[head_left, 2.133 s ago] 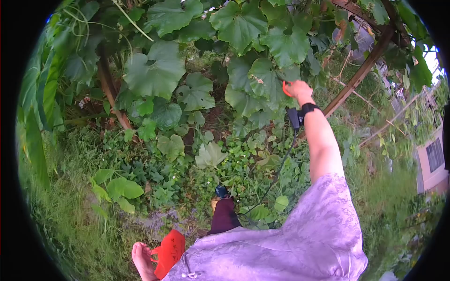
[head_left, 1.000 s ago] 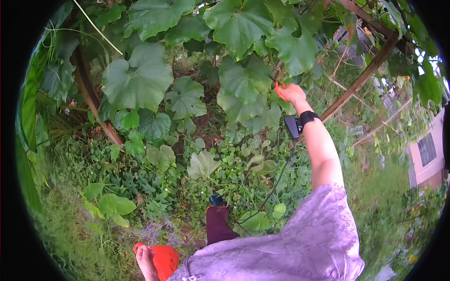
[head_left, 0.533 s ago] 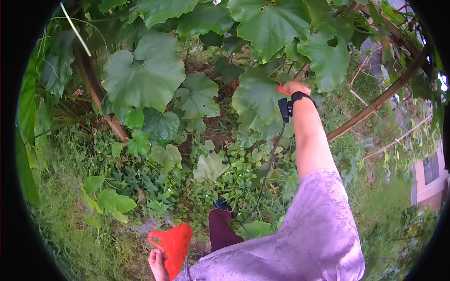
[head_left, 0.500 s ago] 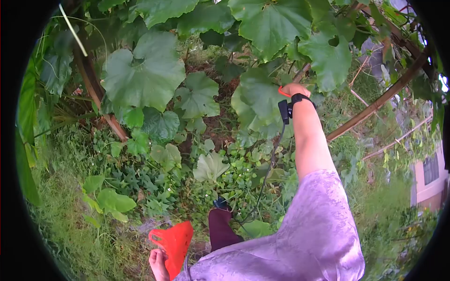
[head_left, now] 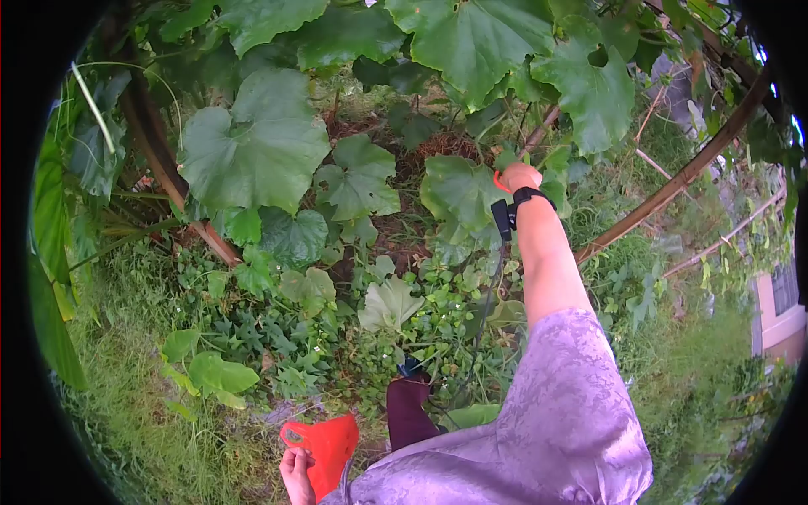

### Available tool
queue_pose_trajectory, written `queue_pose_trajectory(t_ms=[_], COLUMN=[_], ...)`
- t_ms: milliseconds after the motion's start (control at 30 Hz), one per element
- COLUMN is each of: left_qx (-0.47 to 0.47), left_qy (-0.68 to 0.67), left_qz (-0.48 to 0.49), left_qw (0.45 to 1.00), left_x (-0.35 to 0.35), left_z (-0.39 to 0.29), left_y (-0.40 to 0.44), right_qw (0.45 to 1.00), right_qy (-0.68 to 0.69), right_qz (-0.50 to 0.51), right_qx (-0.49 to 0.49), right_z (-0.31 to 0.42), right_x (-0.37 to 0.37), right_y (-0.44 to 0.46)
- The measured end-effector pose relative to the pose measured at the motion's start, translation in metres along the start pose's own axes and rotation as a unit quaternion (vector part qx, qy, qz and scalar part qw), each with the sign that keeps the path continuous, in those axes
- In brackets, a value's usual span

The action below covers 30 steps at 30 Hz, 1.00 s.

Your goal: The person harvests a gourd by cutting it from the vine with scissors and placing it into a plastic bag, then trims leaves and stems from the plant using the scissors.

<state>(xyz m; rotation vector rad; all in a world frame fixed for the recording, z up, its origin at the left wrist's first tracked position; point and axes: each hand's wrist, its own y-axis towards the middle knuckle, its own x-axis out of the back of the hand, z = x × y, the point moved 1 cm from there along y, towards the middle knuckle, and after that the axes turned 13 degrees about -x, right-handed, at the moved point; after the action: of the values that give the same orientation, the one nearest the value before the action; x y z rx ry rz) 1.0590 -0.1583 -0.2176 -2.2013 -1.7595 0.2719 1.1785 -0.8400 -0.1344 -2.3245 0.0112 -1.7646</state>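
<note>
Among the broad green leaves (head_left: 463,192), my right hand (head_left: 521,177) is closed on orange-handled scissors (head_left: 500,181); their blades are hidden by foliage. A black strap with a small dark device sits on my right wrist. Low in the view, my left hand (head_left: 297,471) is closed on the upper edge of a red plastic bag (head_left: 331,446), which hangs beside my clothing. What the bag holds cannot be seen.
Curved brown poles stand at the left (head_left: 160,151) and right (head_left: 686,172), with large leaves hanging between them. A black cable (head_left: 480,332) runs down from my wrist device. Low weeds (head_left: 438,311) cover the ground around my foot. A pale building (head_left: 778,316) shows at the far right.
My right hand has come slightly lower among the leaves, with more of them below it uncovered or shifted. My left hand and the red bag have moved a little right in view.
</note>
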Motion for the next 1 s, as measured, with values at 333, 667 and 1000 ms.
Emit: queue_pose_trajectory(t_ms=[333,667,1000], left_qx=[-0.102,-0.102,-0.119], left_qy=[0.115,-0.03,-0.018], left_qz=[0.026,-0.015,-0.013], left_qw=[0.988,0.994,0.993], left_x=[0.025,0.062,0.068], left_z=[-0.017,0.022,0.011], left_y=[-0.011,-0.031,-0.05], right_qw=[0.921,0.945,0.916], right_qy=[-0.226,-0.07,0.223], right_qz=[-0.091,0.044,-0.255], right_qx=[0.304,0.316,0.216], right_z=[-0.035,-0.073,-0.028], right_x=[-0.027,-0.025,0.064], right_y=[-0.087,-0.175,-0.186])
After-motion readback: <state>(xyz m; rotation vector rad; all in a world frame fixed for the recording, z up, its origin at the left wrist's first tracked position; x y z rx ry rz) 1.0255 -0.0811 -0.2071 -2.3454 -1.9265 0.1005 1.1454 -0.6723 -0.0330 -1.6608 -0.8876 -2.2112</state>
